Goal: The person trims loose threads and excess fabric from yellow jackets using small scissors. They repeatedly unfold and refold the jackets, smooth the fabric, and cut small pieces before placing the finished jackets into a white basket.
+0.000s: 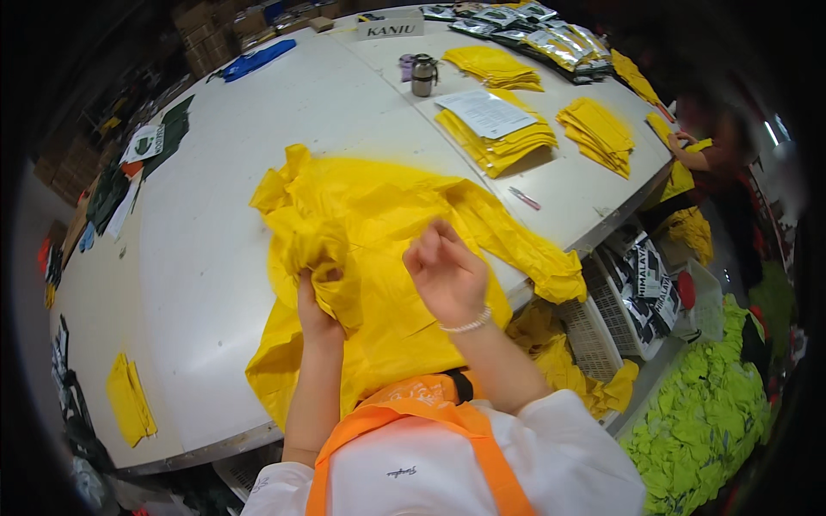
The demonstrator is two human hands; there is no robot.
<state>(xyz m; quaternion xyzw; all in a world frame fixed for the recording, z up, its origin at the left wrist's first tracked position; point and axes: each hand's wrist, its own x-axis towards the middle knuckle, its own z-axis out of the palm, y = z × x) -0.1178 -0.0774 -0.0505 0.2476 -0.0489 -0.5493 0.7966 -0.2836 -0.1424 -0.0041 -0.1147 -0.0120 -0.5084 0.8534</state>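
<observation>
A thin yellow garment (387, 206) lies spread over the near edge of the table, one long sleeve reaching right to the table's edge. My left hand (317, 311) is closed on a bunched part of it, its fingers partly hidden in the folds. Above the garment's middle I hold up my right hand (449, 268), a beaded bracelet at the wrist. Its fingers are curled in together, and whether anything small is between them cannot be seen.
Folded yellow stacks (495, 133) lie on the white table (198, 258), one under a printed sheet (486, 113). A steel flask (423, 76) and a pen (524, 199) are nearby. White baskets (594, 335) and a lime-green heap (697, 413) flank the right edge. A person (718, 155) handles yellow cloth there.
</observation>
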